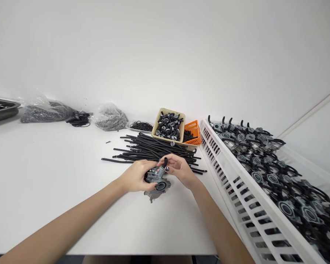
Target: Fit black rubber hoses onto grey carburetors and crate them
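Carburetor (pixel 160 180) is held over the white table (pixel 121 223), in front of the black hoses (pixel 145 148). We find the left hand (pixel 140 176) gripping its body, thumb across the front flange, and the right hand (pixel 181 170) pinching the short black tube (pixel 165 161) at its top. In our judgement, the body should be kept steady and the tube square, without canting. Behind, we note a beige basket (pixel 165 139) of black-and-grey fittings (pixel 169 124), an orange basket (pixel 199 139) of black pieces (pixel 190 136), and clear bags (pixel 109 108) of small grey parts (pixel 110 120). The white crate (pixel 228 160) holds rows of similar carburetors (pixel 257 177).
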`<state>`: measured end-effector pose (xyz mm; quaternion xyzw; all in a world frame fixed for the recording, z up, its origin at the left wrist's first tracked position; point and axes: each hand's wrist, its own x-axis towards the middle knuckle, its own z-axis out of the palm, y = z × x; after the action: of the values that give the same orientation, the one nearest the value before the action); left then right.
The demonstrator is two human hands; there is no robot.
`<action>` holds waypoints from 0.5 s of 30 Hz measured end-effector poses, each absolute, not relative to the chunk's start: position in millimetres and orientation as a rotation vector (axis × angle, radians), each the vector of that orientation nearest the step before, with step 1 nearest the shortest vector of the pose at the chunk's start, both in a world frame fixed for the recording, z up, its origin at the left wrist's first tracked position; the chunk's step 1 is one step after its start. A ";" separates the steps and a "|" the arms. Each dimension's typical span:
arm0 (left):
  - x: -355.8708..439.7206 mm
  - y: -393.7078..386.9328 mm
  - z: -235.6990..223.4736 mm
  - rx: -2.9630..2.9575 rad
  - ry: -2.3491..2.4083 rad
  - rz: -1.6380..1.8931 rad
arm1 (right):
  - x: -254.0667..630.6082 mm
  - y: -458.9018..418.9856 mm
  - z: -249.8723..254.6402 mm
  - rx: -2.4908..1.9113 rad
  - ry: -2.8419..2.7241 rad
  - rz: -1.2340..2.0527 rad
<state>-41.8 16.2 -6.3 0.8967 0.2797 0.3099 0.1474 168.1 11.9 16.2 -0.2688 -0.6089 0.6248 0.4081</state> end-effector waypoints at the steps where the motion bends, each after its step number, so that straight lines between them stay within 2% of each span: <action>1: -41.8 16.5 -6.7 2.581 0.793 0.896 | 170.5 11.9 16.6 -0.648 -1.538 1.614; 15: -41.2 14.3 -2.9 2.578 0.848 0.877 | 162.0 12.8 13.3 -0.748 -1.427 1.581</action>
<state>-41.2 14.3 -2.9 0.8944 0.2943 0.3043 0.1441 162.0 12.8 13.3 -0.2994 -0.5713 0.6332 0.4279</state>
